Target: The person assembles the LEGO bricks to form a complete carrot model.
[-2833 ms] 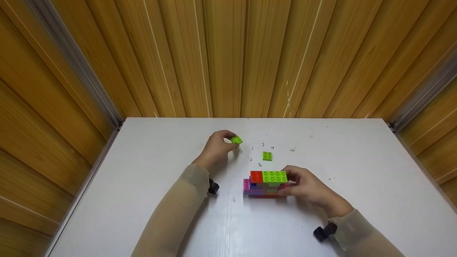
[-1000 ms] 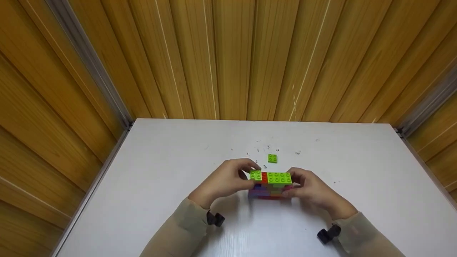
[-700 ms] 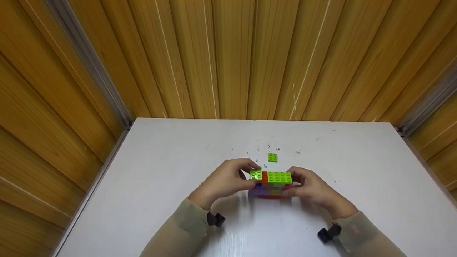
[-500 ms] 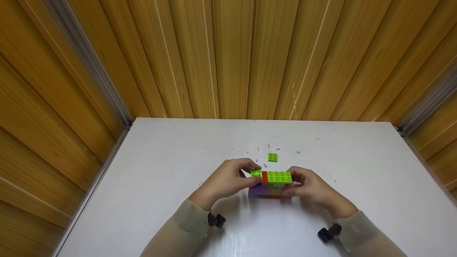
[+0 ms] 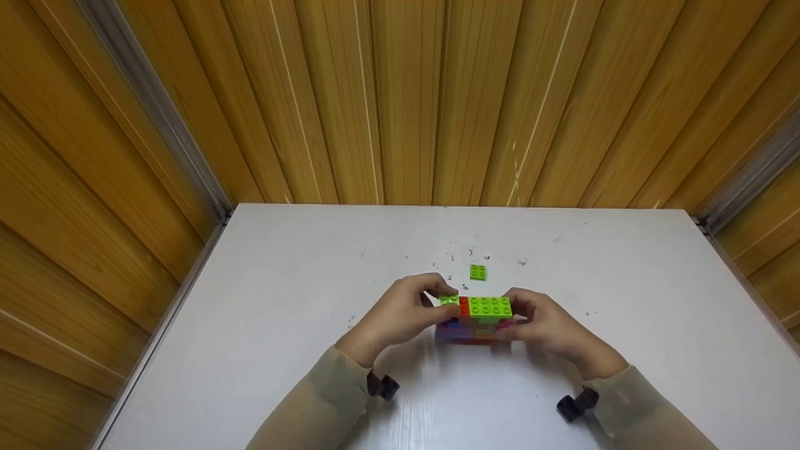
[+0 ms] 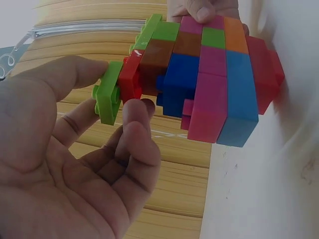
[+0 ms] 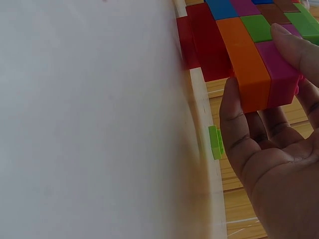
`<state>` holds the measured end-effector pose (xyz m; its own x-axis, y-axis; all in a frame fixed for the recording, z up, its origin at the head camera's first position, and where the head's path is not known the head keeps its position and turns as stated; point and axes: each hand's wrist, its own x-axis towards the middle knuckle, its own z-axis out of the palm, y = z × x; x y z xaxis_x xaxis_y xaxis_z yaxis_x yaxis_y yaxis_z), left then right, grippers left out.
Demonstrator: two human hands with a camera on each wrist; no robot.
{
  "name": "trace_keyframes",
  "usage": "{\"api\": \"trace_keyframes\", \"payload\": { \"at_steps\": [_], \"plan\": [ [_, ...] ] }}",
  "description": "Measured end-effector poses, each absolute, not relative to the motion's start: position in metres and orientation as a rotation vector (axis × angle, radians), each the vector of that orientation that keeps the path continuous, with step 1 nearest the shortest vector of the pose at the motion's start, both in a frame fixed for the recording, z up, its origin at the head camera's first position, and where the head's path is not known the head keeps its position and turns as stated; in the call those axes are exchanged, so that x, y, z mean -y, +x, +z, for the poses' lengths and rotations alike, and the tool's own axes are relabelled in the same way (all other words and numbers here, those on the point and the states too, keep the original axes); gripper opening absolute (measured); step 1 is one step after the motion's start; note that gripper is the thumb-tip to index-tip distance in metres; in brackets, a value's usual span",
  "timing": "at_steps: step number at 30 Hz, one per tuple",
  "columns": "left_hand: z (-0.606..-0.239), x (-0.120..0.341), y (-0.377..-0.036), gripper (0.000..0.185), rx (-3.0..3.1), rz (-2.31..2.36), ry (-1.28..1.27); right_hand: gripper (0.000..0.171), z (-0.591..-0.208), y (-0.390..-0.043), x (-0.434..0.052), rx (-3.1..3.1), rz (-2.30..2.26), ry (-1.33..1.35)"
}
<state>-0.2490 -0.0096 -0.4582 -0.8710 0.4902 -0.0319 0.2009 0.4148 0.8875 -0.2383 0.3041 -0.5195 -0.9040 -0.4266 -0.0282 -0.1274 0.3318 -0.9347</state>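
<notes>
Green brick (image 5: 447, 300) sits pinched in the left hand (image 5: 400, 312) at the left end of the block stack's (image 5: 476, 320) top. The right hand (image 5: 550, 328) grips the stack's right end on the surface (image 5: 250, 325). Light, hard and smooth, it probably handles best held by its side edges. A spare green brick (image 5: 477, 272) lies just beyond.

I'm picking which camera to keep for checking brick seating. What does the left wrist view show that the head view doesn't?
Only the left wrist view shows the side of the brick stack: blue, magenta, brown and orange layers, with the small green brick pinched by the left hand against the red brick.

Only the head view shows the loose green brick lying apart on the white table, and the right hand whole.

Both show both hands gripping the stack.
</notes>
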Motion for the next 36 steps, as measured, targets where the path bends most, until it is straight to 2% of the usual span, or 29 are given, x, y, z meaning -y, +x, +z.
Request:
{"api": "trace_keyframes", "payload": {
  "at_steps": [15,27,36],
  "plan": [
    [-0.461,0.009,-0.251,0.016,-2.364,1.453,0.596,0.035,-0.519,-0.240,-0.305,-2.356,-1.572,-0.509],
    [-0.487,0.013,-0.265,0.049,-2.241,1.474,0.670,0.036,-0.519,-0.238,-0.305,-2.329,-1.600,-0.499],
    [-0.508,0.011,-0.270,0.042,-2.207,1.431,0.705,0.037,-0.518,-0.238,-0.303,-2.328,-1.602,-0.500]
  ]
}}
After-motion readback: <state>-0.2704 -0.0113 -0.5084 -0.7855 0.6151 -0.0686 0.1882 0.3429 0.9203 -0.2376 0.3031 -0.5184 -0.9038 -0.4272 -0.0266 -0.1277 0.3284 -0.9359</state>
